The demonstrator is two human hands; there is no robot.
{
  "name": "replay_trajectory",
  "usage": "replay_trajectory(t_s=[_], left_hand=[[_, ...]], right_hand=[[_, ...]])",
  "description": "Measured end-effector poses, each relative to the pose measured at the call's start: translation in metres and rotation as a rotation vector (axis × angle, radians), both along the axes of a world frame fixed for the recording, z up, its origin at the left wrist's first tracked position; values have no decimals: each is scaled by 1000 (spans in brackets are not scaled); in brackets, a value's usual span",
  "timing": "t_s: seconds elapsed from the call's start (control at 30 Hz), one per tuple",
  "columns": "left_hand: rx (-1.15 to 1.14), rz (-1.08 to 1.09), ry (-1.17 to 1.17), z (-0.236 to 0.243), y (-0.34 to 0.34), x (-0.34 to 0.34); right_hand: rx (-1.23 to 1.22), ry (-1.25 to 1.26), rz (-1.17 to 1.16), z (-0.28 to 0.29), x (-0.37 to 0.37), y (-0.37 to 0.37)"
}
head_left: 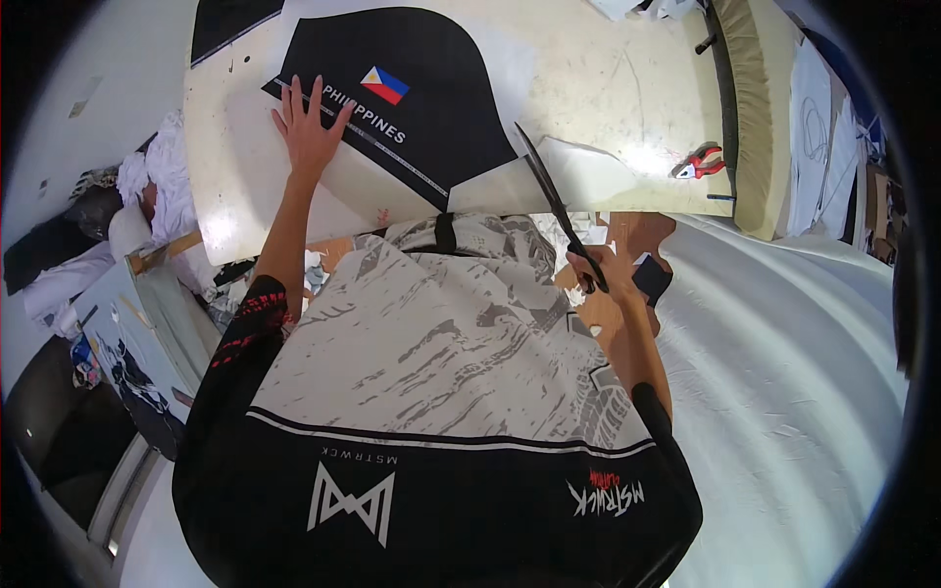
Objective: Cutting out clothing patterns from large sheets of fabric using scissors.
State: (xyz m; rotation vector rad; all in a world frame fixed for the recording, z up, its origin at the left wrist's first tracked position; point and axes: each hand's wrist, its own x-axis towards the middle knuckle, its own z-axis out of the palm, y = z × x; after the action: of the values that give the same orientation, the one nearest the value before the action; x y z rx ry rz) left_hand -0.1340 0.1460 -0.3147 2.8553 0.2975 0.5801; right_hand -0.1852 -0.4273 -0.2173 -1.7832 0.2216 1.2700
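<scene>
A black printed sleeve panel (431, 69) with a small flag and white lettering lies flat on the cream table, with white sheet material around its edges. My left hand (312, 132) rests on its left lower border, fingers spread and pressing down. In my right hand (603, 269) are long black scissors (554, 196), gripped by the handles beyond the near table edge. Their blades point up and away, and the tips lie near the panel's right lower corner. Beside the blades is a loose white offcut (583, 162).
Red-handled pliers (700, 164) lie near the table's right end. Another dark piece (230, 24) is at the far left. A tan padded roll (755, 118) runs along the right edge. White fabric (784, 363) drapes at right, and scraps (593, 230) lie below the table.
</scene>
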Motion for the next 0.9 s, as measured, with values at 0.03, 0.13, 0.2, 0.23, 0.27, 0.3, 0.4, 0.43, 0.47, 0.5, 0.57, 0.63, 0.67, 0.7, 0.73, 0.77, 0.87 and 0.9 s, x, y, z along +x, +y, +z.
replay_trajectory(t_s=[0.03,0.13,0.2,0.23,0.27,0.3,0.4,0.43,0.47,0.5,0.57,0.63,0.67,0.7,0.73,0.77,0.87,0.9], left_hand=[[-7,5,10,0,-1,-1],[-37,-4,-9,-1,-3,-2],[-37,-6,-5,-1,-3,-1],[-34,-5,-4,-1,-3,-2],[-38,-8,1,0,-3,-3],[-37,-9,-6,1,-4,-2],[-38,-12,-7,1,-7,-1],[-34,-10,-4,0,-7,-2],[-34,-11,-1,-1,-7,-3],[-30,-10,-2,-2,-9,-3],[-27,-12,-1,-3,-10,-2],[-35,-10,-5,-4,-11,-2],[-36,-12,-3,-4,-12,-2],[-36,-14,-7,-5,-13,-3],[-36,-15,-9,-5,-14,-4],[-36,-17,-6,-6,-15,-3],[-31,-14,1,-9,-14,-3],[-32,-23,-11,-10,-14,-2]], right_hand=[[10,-3,11,2,3,3],[11,-2,23,-1,4,5],[2,5,23,0,5,7],[9,2,40,6,8,13],[15,0,58,9,9,17],[10,3,53,7,8,17],[49,-1,-16,6,5,17],[49,2,-17,5,5,16],[48,-2,-21,4,4,15],[45,-6,-27,4,4,12],[60,4,-25,3,6,9],[24,-7,8,2,7,9],[22,-6,5,2,7,8],[20,-3,9,2,7,7],[17,0,12,1,7,7],[17,2,10,0,7,6],[-25,-4,6,13,10,13],[-27,-4,4,10,8,10]])
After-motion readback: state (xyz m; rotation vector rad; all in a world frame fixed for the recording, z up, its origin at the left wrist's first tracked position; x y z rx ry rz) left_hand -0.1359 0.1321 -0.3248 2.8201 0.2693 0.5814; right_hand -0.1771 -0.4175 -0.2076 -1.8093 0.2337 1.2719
